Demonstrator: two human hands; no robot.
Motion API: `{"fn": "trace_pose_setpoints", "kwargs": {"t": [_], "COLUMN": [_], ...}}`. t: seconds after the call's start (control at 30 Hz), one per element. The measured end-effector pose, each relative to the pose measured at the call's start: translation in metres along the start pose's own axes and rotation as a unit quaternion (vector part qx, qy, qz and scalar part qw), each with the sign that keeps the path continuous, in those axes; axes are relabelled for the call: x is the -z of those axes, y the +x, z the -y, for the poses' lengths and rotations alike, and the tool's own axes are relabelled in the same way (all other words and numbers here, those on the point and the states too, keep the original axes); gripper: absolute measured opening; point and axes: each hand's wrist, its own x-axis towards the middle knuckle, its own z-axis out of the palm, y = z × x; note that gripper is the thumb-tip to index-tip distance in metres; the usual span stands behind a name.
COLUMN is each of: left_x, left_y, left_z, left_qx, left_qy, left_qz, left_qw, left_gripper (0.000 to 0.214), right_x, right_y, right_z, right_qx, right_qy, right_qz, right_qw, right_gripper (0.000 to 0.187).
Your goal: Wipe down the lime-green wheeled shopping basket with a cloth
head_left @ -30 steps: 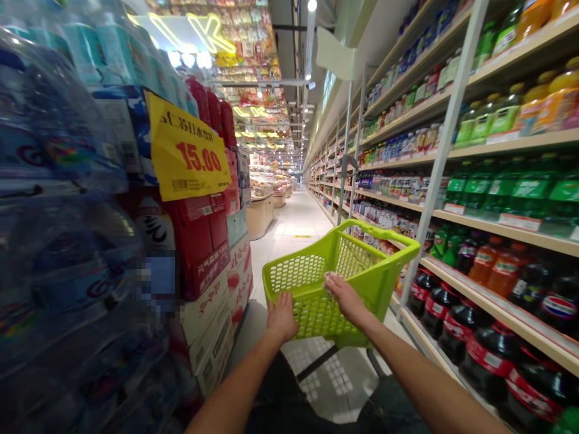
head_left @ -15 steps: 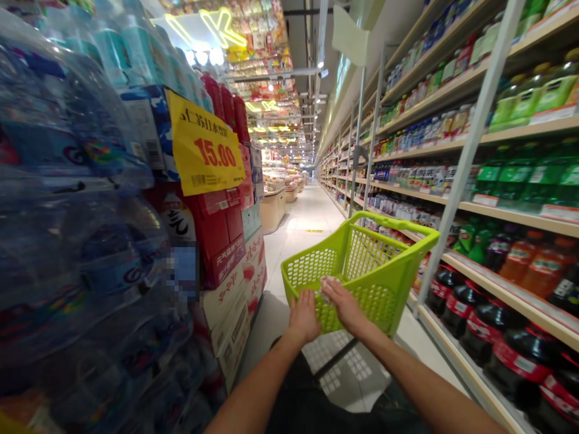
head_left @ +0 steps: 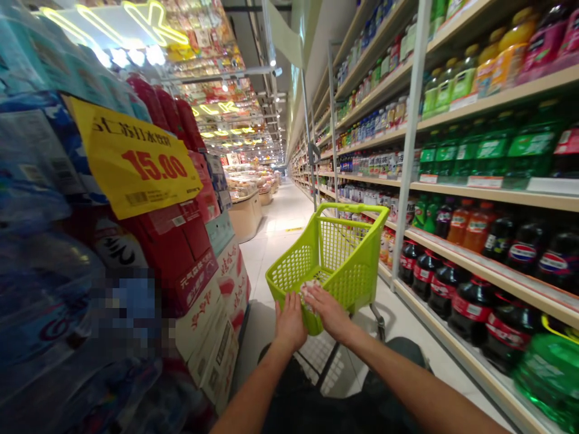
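Observation:
A lime-green shopping cart (head_left: 350,283) with a perforated basket stands turned in front of me. My left hand (head_left: 290,319) lies against the basket's near end, its fingers stretched upward and its thumb apart. Close beside it, my right hand (head_left: 329,312) presses a crumpled whitish cloth (head_left: 310,286) with reddish marks on the basket's rim. The fingers of that hand lie over the cloth and hide part of it. Inside, the visible basket floor is bare green lattice.
On the left rise stacked drink cartons (head_left: 217,319) and shrink-wrapped water bottles (head_left: 58,313), with a yellow price sign (head_left: 145,163) jutting out. Shelves (head_left: 493,256) of soda bottles line the right. A tiled aisle (head_left: 289,205) runs ahead past display stands (head_left: 244,214).
My view has turned right, so the cart, stacks and shelves appear farther left. More of the cart's wheel and the right-hand shelves shows. Both hands stay at the basket's near end.

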Motion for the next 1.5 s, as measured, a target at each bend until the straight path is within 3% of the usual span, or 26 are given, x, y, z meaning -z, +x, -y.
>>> {"fn": "trace_pose_setpoints", "kwargs": {"t": [0.13,0.2,0.33,0.47,0.67,0.8,0.9,1.07,1.3,1.5], "left_x": [0.008,0.012,0.017,0.016,0.013,0.006,0.003,0.010,0.012,0.012], "left_y": [0.005,0.012,0.024,0.021,0.013,0.022,0.028,0.029,0.030,0.035], "left_z": [0.000,0.005,0.011,-0.002,-0.026,-0.018,-0.014,-0.028,-0.034,-0.025], "left_qx": [-0.066,-0.056,-0.029,-0.045,-0.083,-0.023,-0.024,-0.056,-0.070,-0.084], "left_qy": [-0.006,-0.006,0.010,0.019,-0.001,-0.007,-0.002,0.006,-0.038,-0.076], "left_qz": [-0.012,-0.012,0.016,0.010,-0.020,0.002,0.016,0.022,0.015,0.006], "left_qw": [0.998,0.998,0.999,0.999,0.996,1.000,1.000,0.998,0.997,0.994], "left_gripper": [0.073,0.072,0.072,0.070,0.065,0.074,0.080,0.079,0.081,0.076], "right_x": [0.020,0.030,0.026,0.018,0.046,0.060,0.047,0.019,0.040,0.005], "right_y": [-0.003,-0.004,-0.016,-0.032,-0.045,-0.056,-0.055,-0.035,-0.043,-0.026], "right_z": [-0.026,-0.036,-0.026,-0.014,-0.044,-0.061,-0.053,-0.031,-0.060,-0.027], "right_qx": [-0.092,-0.117,-0.087,-0.083,-0.118,-0.167,-0.194,-0.135,-0.192,-0.100], "right_qy": [-0.024,-0.029,-0.012,-0.021,-0.044,-0.058,-0.057,-0.021,-0.084,-0.036], "right_qz": [-0.017,-0.017,-0.007,-0.012,0.010,-0.009,-0.045,-0.021,-0.067,-0.030], "right_qw": [0.995,0.993,0.996,0.996,0.992,0.984,0.978,0.990,0.975,0.994], "right_gripper": [0.048,0.050,0.051,0.046,0.046,0.044,0.047,0.054,0.048,0.052]}}
